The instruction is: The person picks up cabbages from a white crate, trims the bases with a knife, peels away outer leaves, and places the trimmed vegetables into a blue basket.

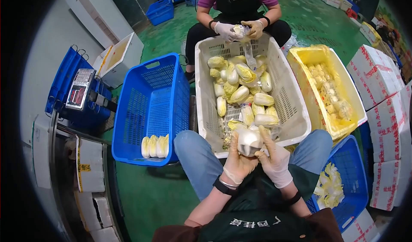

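My left hand [238,161] and my right hand [274,161], both in thin pale gloves, are closed around a small napa cabbage [249,140]. Its white base faces me, with a dark grey patch on it. My thumbs and fingers press on it from both sides, over the near end of a white crate [296,113]. In that crate lie several yellow-white napa cabbages [239,94], some with clear plastic on or around them. Small leaf scraps lie at its near left.
A blue crate [119,126] at left holds a row of wrapped cabbages [155,146]. Loose leaves [330,186] fill part of another blue crate at lower right. A yellow-lined foam box [315,100], a scale [80,89] and stacked cartons stand around. Opposite, a gloved co-worker [238,6] handles a bagged item.
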A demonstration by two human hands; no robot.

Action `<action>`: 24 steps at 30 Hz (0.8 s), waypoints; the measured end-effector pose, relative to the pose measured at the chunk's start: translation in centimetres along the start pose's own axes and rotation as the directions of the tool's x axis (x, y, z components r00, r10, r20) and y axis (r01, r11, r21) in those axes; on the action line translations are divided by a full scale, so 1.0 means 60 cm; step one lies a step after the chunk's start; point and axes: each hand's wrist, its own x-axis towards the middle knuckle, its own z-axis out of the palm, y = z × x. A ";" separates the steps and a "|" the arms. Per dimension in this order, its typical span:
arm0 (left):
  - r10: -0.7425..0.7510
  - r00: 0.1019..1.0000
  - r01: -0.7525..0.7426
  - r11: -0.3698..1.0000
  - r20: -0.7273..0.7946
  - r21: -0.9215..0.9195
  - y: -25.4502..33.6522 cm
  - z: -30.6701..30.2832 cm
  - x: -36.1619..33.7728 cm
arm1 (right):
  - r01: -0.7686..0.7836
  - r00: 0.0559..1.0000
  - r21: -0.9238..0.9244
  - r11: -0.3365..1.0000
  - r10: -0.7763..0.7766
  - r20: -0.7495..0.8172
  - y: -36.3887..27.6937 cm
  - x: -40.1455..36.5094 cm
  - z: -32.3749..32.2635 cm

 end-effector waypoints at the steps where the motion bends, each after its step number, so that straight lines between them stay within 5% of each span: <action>1: 0.006 1.000 -0.006 1.000 -0.001 0.000 -0.001 -0.001 -0.002 | -0.101 0.994 -0.026 0.995 0.102 0.032 0.008 -0.005 -0.004; 2: 0.045 0.996 -0.048 0.998 -0.073 -0.049 -0.005 0.006 -0.006 | -0.181 0.975 0.031 0.983 0.184 -0.126 0.048 -0.020 0.015; 3: 0.080 0.987 -0.094 0.991 -0.142 -0.098 -0.006 0.011 -0.008 | -0.174 0.977 0.030 0.984 0.177 -0.123 0.104 -0.035 0.021; 5: 0.151 0.986 -0.155 0.986 -0.067 -0.055 -0.003 0.003 -0.017 | -0.477 0.761 0.233 0.848 0.531 -0.373 0.178 -0.037 0.014; 6: 0.208 0.978 -0.206 0.976 -0.013 0.068 -0.002 0.004 -0.022 | -0.469 0.769 0.234 0.851 0.525 -0.366 0.188 -0.041 0.007; 8: 0.237 0.958 -0.272 0.929 0.159 0.252 0.002 0.007 -0.028 | -0.602 0.722 0.506 0.618 0.692 0.015 0.151 -0.030 -0.036; 9: 0.238 0.958 -0.272 0.929 0.160 0.250 0.003 0.005 -0.027 | -0.602 0.723 0.504 0.619 0.691 0.015 0.133 -0.023 -0.043; 11: 0.315 0.920 -0.387 0.649 0.232 0.655 0.007 -0.005 -0.016 | -0.455 0.889 0.442 0.773 0.419 0.181 0.094 0.007 -0.039; 13: 0.248 0.945 -0.325 0.643 0.213 0.693 0.013 -0.024 -0.007 | -0.408 0.913 0.508 0.758 0.346 0.218 0.067 0.040 -0.027; 15: 0.180 0.922 -0.388 0.432 0.344 0.814 0.016 -0.035 -0.002 | -0.364 0.931 0.575 0.733 0.267 0.250 0.048 0.067 -0.023; 17: 0.162 0.926 -0.377 0.468 0.342 0.799 0.014 -0.037 -0.010 | -0.345 0.877 0.300 0.890 0.191 0.442 0.030 0.083 -0.025; 19: 0.151 0.928 -0.370 0.505 0.342 0.780 0.015 -0.035 -0.017 | -0.444 0.847 0.379 0.812 0.242 0.474 0.020 0.084 -0.016; 21: 0.139 0.955 -0.290 0.635 0.263 0.716 0.021 -0.033 -0.023 | -0.527 0.846 0.672 0.521 0.250 0.471 0.024 0.073 -0.004; 24: 0.110 0.956 -0.286 0.566 0.273 0.773 0.030 -0.044 -0.016 | -0.660 0.746 0.671 0.337 0.393 0.537 0.023 0.055 -0.009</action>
